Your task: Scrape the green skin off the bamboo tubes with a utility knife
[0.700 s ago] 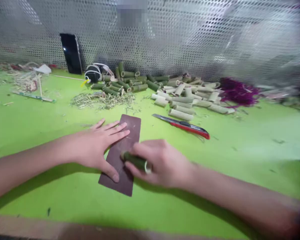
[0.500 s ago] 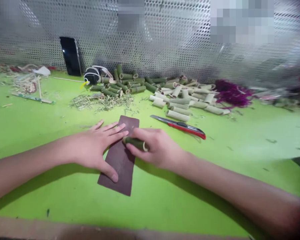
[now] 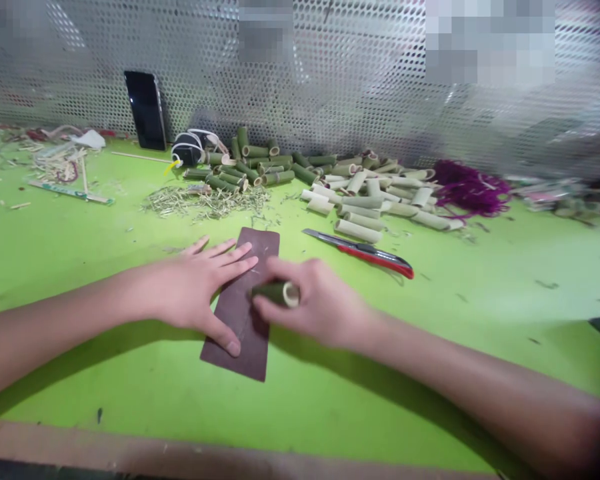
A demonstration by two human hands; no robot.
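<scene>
My left hand (image 3: pixel 193 287) lies spread, its fingertips and thumb resting on a brown strip of sandpaper (image 3: pixel 245 340) on the green table. Between the thumb and fingers of my right hand (image 3: pixel 325 303) is a short green bamboo tube (image 3: pixel 273 293), its pale hollow end facing right. The tube's left end is over the sandpaper; motion blurs it, so I cannot tell exactly where it touches. Pale scratch marks show on the sandpaper's upper part. A red utility knife (image 3: pixel 363 252), blade out, lies just beyond my right hand.
Green bamboo tubes (image 3: pixel 277 178) and peeled pale ones (image 3: pixel 357 231) lie piled at the back, beside shavings (image 3: pixel 205 202) and purple string (image 3: pixel 473 189). A phone (image 3: pixel 146 110) leans on the perforated metal panel (image 3: pixel 330 87). A black device with white cable (image 3: pixel 189 148) stands nearby.
My right hand has shifted slightly towards me along the sandpaper, and the tube's hollow end is turned more into view. My left hand keeps its place on the sandpaper.
</scene>
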